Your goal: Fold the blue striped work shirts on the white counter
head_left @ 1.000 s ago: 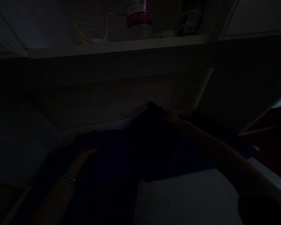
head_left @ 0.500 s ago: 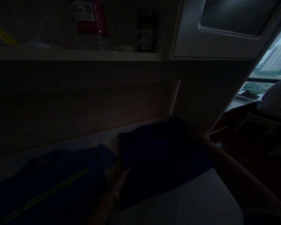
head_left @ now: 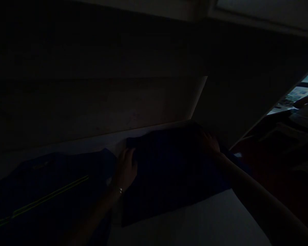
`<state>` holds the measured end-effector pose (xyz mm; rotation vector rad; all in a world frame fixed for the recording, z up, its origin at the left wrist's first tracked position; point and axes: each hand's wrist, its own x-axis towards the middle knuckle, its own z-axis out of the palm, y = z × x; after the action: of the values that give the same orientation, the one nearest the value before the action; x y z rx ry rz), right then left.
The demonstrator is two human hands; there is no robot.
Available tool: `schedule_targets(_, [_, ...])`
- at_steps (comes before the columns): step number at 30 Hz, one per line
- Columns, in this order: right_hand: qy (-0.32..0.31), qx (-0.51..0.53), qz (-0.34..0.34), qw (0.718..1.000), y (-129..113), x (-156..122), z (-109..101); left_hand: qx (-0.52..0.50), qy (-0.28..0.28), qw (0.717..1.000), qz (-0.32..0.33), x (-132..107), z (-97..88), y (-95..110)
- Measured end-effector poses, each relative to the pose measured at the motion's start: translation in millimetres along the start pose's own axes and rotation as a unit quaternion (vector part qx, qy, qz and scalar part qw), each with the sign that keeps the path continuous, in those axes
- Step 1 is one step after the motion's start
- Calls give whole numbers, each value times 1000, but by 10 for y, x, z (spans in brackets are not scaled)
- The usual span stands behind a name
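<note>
The scene is very dark. A folded dark blue cloth (head_left: 169,174) lies on a pale surface (head_left: 195,225) below a wooden back panel. My left hand (head_left: 125,169) rests at the cloth's left edge, near its far corner, fingers together and bent over the edge; a thin bracelet shows at the wrist. My right hand (head_left: 210,143) lies on the cloth's far right corner, fingers laid on the fabric. Whether either hand grips the cloth is hard to make out in the gloom.
A second dark blue garment with a yellow-green stripe (head_left: 48,194) lies to the left of the cloth. A white upright panel (head_left: 236,109) stands at the right. Beyond it a bright window area (head_left: 297,95) shows.
My left hand has slid up along the cloth's left edge toward its far corner. The view has tilted down, so the shelf with bottles is out of sight.
</note>
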<state>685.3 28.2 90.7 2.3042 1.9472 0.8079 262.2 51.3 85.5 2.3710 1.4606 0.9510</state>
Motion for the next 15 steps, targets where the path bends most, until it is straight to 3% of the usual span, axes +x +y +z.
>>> schedule_targets(3, [3, 12, -36, 999, -133, 220, 91, 52, -35, 990, 123, 550, 151, 221])
schedule_targets(6, [-28, 8, -55, 998, -183, 275, 385, 105, -106, 980, 131, 825, 508, 135])
schedule_targets(10, [-73, 53, -95, 991, -88, 193, 911, 121, -215, 967, 57, 804, 938, -354])
schedule_targets(12, [-82, 84, -103, 988, -7, 162, 1130, 116, -215, 969, 40, 753, 1033, -555])
schedule_targets(15, [-103, 103, -77, 986, 81, 158, 1321, 110, -204, 972, 35, 733, 1062, -654])
